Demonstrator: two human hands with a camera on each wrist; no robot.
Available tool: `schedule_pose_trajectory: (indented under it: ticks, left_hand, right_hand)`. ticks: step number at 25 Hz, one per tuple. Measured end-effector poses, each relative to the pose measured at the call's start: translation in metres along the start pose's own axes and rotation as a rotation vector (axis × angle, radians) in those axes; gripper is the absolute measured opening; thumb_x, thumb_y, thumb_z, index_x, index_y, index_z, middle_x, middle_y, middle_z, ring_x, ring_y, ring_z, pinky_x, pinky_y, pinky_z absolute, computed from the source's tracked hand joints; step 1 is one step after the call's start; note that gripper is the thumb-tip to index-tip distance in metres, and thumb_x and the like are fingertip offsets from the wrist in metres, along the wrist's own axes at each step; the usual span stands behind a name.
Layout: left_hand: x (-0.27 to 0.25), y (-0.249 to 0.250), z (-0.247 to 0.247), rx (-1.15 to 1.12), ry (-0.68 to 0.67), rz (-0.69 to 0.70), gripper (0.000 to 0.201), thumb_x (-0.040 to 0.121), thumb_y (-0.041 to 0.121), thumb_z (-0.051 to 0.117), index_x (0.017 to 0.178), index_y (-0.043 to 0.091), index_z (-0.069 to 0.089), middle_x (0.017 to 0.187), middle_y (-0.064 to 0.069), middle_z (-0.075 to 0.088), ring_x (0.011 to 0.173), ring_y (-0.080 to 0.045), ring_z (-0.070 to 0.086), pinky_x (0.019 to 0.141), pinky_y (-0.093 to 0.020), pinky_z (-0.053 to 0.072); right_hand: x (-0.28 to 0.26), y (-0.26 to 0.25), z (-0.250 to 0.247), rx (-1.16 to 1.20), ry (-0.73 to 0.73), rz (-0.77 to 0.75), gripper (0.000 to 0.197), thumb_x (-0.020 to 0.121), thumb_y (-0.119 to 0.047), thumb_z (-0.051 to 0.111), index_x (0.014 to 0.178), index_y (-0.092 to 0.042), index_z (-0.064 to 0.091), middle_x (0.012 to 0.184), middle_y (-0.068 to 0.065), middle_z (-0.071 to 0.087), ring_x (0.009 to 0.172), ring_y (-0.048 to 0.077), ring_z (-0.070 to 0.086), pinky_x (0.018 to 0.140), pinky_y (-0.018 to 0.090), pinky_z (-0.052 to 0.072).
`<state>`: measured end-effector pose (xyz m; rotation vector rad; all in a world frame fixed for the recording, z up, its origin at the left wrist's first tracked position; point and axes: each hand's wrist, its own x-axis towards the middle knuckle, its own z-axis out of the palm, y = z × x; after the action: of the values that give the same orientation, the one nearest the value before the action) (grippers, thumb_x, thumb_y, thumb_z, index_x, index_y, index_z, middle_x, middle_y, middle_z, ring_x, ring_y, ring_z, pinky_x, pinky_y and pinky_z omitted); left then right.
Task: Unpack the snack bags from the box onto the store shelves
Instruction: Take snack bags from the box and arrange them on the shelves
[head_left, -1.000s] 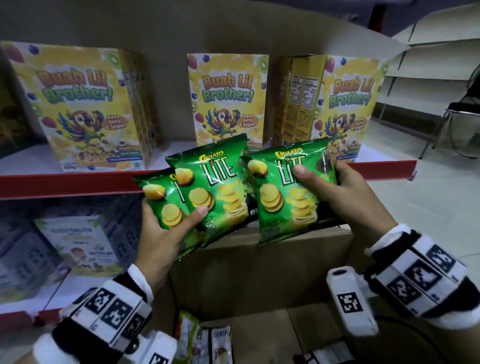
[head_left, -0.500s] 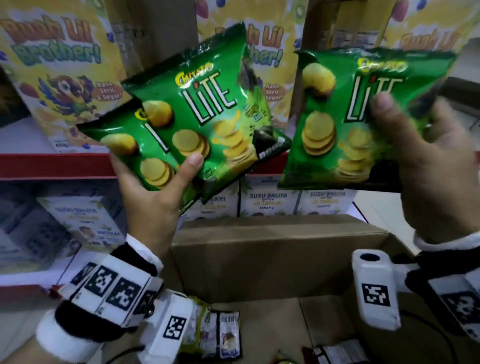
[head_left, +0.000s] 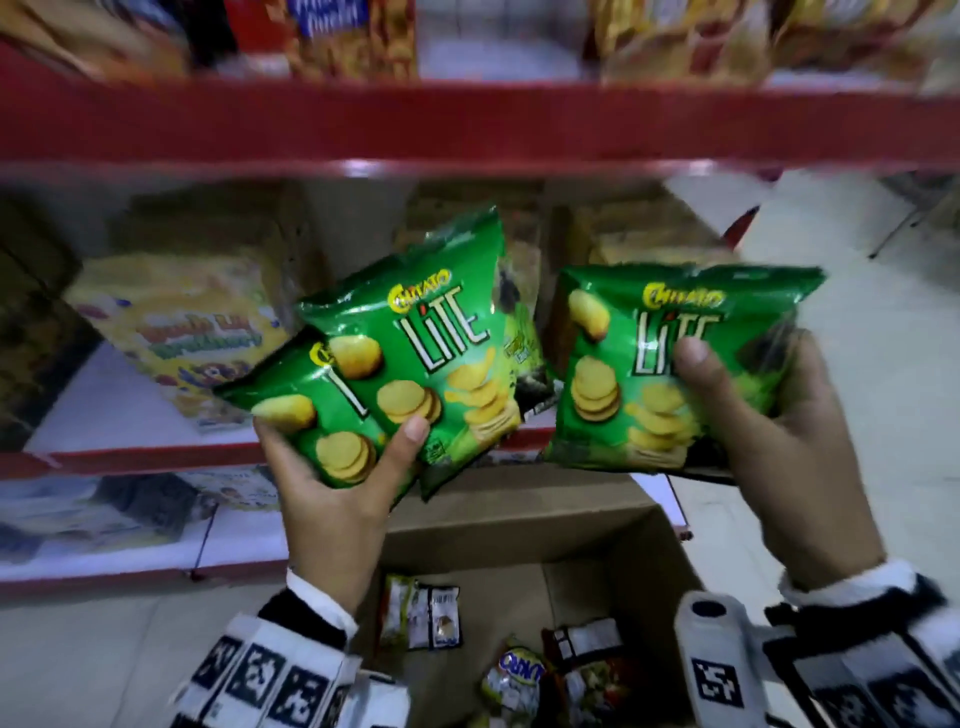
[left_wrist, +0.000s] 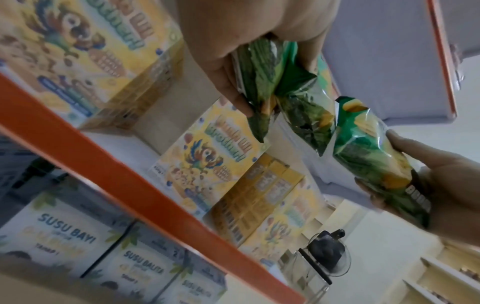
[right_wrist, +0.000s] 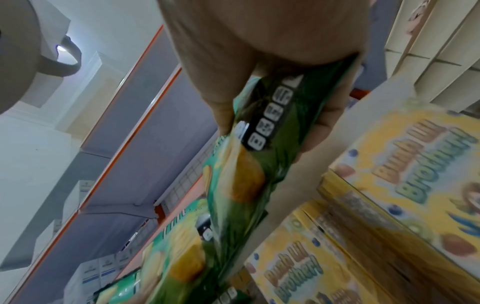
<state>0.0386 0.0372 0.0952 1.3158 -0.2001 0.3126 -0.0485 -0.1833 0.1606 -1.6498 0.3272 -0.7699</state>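
Observation:
My left hand (head_left: 332, 493) grips two overlapping green Chitato Lite snack bags (head_left: 415, 358) by their lower corners, thumb across the fronts. In the left wrist view those two bags (left_wrist: 275, 82) hang pinched between thumb and fingers. My right hand (head_left: 769, 441) holds a third green Lite bag (head_left: 649, 374), thumb on its front; the right wrist view shows this bag (right_wrist: 249, 174) edge-on in the grip. Both hands are raised in front of the red-edged shelves (head_left: 467, 124). The open cardboard box (head_left: 519, 519) sits below, with a few snack packets (head_left: 421, 613) on its bottom.
Yellow cereal boxes (head_left: 176, 332) stand on the middle shelf behind the bags. The upper shelf holds blurred orange snack packs (head_left: 353, 36). White milk cartons (left_wrist: 64, 230) fill the lower shelf. White floor and a chair leg lie to the right.
The view has tilted up, bringing a higher shelf into sight. Both hands with their bags sit lower in the frame and still hold the same three bags.

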Motion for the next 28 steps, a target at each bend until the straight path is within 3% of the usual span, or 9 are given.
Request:
schedule_pose_trajectory:
  ticks: [4,7,9,11,14,21,23,26,28]
  left_hand:
    - [0.027,0.115,0.011,-0.002,-0.015,-0.043,0.073,0.06,0.019,0.088,0.116,0.039,0.046,0.116,0.021,0.065,0.107,-0.001,0.063,0.085,-0.016,0.051]
    - [0.054,0.193,0.017,0.004,-0.015,-0.036,0.081,0.054,0.023,0.087,0.123,0.027,0.045,0.118,0.012,0.066,0.106,-0.007,0.065,0.085,-0.02,0.053]
    - [0.08,0.245,0.024,0.01,-0.041,-0.008,0.073,0.055,0.02,0.087,0.115,0.038,0.049,0.111,0.014,0.068,0.1,-0.004,0.067,0.08,-0.016,0.053]
    - [0.102,0.297,0.033,0.008,-0.064,0.03,0.07,0.054,0.018,0.089,0.103,0.048,0.049,0.106,0.017,0.069,0.095,-0.001,0.067,0.076,-0.014,0.053]
    - [0.138,0.361,0.046,-0.018,-0.078,0.1,0.066,0.055,0.017,0.085,0.104,0.04,0.047,0.105,0.013,0.068,0.094,-0.002,0.068,0.078,-0.015,0.053]
    - [0.186,0.44,0.039,-0.043,-0.118,0.171,0.076,0.055,0.023,0.082,0.119,0.019,0.042,0.113,0.003,0.064,0.095,-0.003,0.067,0.078,-0.015,0.054]
    - [0.197,0.448,0.025,-0.039,-0.117,0.164,0.071,0.053,0.025,0.082,0.114,0.023,0.044,0.113,-0.002,0.065,0.093,-0.006,0.068,0.078,-0.019,0.055]
    - [0.216,0.466,0.005,0.008,-0.099,0.155,0.065,0.052,0.033,0.082,0.103,0.043,0.043,0.111,0.005,0.064,0.094,-0.004,0.066,0.082,-0.028,0.052]
    - [0.23,0.474,-0.004,0.031,-0.079,0.182,0.062,0.054,0.031,0.082,0.1,0.045,0.042,0.111,0.003,0.062,0.097,-0.008,0.064,0.082,-0.029,0.049]
  right_hand:
    - [0.01,-0.104,-0.016,-0.027,-0.042,0.087,0.032,0.073,-0.044,0.069,0.099,-0.029,0.058,0.102,0.001,0.069,0.096,0.024,0.068,0.08,0.056,0.055]
    - [0.028,-0.187,-0.027,-0.029,-0.092,0.026,0.037,0.07,-0.043,0.068,0.104,-0.031,0.058,0.103,-0.004,0.07,0.092,0.017,0.07,0.07,0.046,0.059]
    - [0.049,-0.245,-0.032,-0.018,-0.098,-0.037,0.039,0.069,-0.044,0.068,0.106,-0.032,0.058,0.103,-0.007,0.071,0.089,0.012,0.071,0.064,0.035,0.06]
    - [0.069,-0.301,-0.032,-0.008,-0.094,-0.084,0.037,0.07,-0.045,0.068,0.103,-0.031,0.058,0.1,-0.008,0.071,0.087,0.01,0.07,0.063,0.031,0.06]
    - [0.093,-0.372,-0.022,0.005,-0.092,-0.161,0.036,0.073,-0.043,0.066,0.104,-0.03,0.057,0.099,-0.01,0.071,0.086,0.007,0.069,0.066,0.026,0.059]
    - [0.104,-0.462,0.01,0.026,-0.07,-0.239,0.03,0.075,-0.038,0.068,0.102,-0.033,0.056,0.098,-0.008,0.072,0.087,0.011,0.071,0.066,0.025,0.058]
    - [0.106,-0.477,0.017,0.029,-0.061,-0.232,0.032,0.074,-0.04,0.07,0.103,-0.035,0.056,0.1,-0.007,0.072,0.089,0.013,0.071,0.07,0.028,0.059]
    - [0.119,-0.502,0.025,0.005,0.009,-0.246,0.038,0.069,-0.043,0.073,0.103,-0.038,0.057,0.101,-0.007,0.072,0.091,0.014,0.071,0.074,0.035,0.06]
    - [0.138,-0.517,0.027,-0.073,0.103,-0.284,0.046,0.068,-0.045,0.073,0.107,-0.029,0.054,0.098,-0.005,0.071,0.091,0.014,0.069,0.082,0.04,0.056]
